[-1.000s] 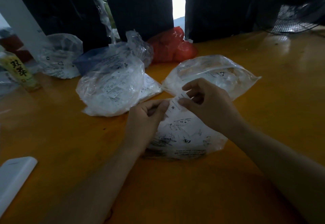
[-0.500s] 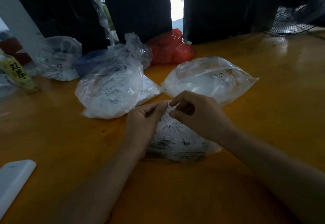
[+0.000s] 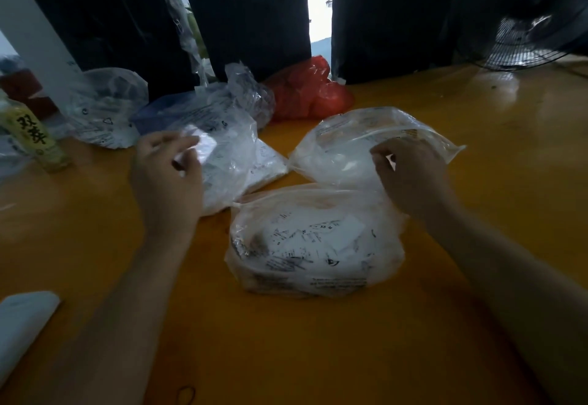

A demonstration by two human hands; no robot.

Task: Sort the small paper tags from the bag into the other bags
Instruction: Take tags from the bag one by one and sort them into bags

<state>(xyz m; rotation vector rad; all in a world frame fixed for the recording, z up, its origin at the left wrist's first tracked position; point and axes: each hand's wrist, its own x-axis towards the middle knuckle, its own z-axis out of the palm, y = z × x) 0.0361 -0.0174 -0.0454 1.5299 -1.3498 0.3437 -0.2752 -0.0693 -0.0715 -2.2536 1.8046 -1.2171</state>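
The near clear plastic bag of small white printed paper tags (image 3: 313, 242) lies flat at table centre, long axis left to right; its opening cannot be made out. The tags inside lie at mixed angles. The hands are well apart. The left hand (image 3: 165, 175) is over the left clear bag (image 3: 229, 156), fingers curled and pinching a small white tag (image 3: 199, 146), blurred. The right hand (image 3: 410, 175) is at the right clear bag (image 3: 359, 146), fingertips pinched together; what they grip cannot be told. The glossy orange table (image 3: 318, 341) also carries a red plastic bag (image 3: 308, 92) at the far side, a yellow-labelled bottle (image 3: 35, 137) far left and a white flat object (image 3: 22, 318) near left. A dark fan (image 3: 534, 38) stands far right before dark panels.
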